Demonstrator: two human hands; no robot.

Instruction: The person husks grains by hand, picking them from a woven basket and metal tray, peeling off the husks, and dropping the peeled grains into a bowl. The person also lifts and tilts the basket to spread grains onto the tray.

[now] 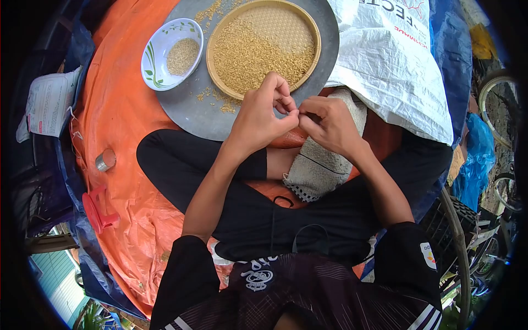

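Note:
My left hand [258, 118] and my right hand [334, 125] meet fingertip to fingertip just below a round woven tray [318, 47]. Thumb and forefinger are pinched on both; whatever is between them is too small to make out. Golden unhusked grain [242, 58] covers much of the tray, with bare weave showing at its upper right. To the left, a white bowl with green leaf patterns [156, 60] holds paler grain [183, 56]. Both vessels rest on a round grey board [187, 114], where some loose grains [220, 99] are scattered.
A white printed sack [385, 71] lies at the upper right. A grey cloth [324, 162] is by my crossed legs. On the orange tarp [132, 203] stand a small tin can [105, 160] and a red plastic object [99, 209]. Bicycles [498, 231] are at the far right.

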